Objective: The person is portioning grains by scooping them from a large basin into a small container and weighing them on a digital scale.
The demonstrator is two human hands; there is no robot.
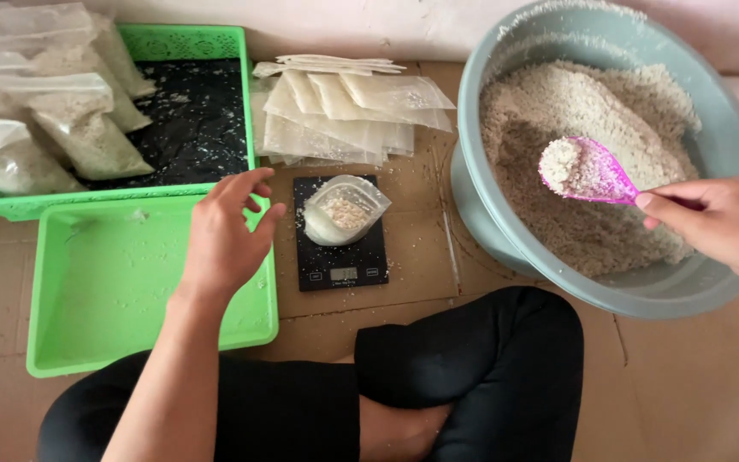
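Head view, as I read it from my remote station. My right hand has its fingers closed around the handle of a pink scoop, which carries a small heap of pale grain and hangs over the grey-blue basin; the basin is filled with the same coarse, off-white grain. My left hand is released, fingers loosely spread and grasping nothing, hovering over the rim of the near green tray, just beside the scale. On the black digital scale stands an open clear pouch with a little grain in its bottom. Behind the scale lies a fanned stack of empty clear pouches. The far green tray, black-lined, holds filled pouches leaning at its left. Both forearms reach forward over crossed legs in black.
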